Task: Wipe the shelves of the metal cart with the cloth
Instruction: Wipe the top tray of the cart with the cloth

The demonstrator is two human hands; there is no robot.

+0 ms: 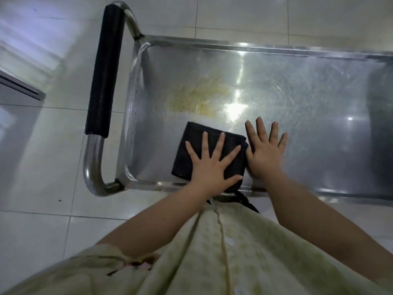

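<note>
The metal cart's top shelf (pixel 297 92) fills the middle and right of the view, shiny and scratched, with a yellowish smear (pixel 197 96) near its left end. A folded black cloth (pixel 191 145) lies flat on the shelf by the near rim. My left hand (pixel 212 165) presses on the cloth with fingers spread and straight. My right hand (pixel 265 150) lies flat on the bare shelf just right of the cloth, fingers spread, its thumb side touching the cloth's edge.
The cart's tubular push handle with a black foam grip (pixel 104 73) stands off the shelf's left end. Pale floor tiles (pixel 42 156) surround the cart. A grey edge of some furniture (pixel 19 86) shows at far left. My pale green garment fills the bottom.
</note>
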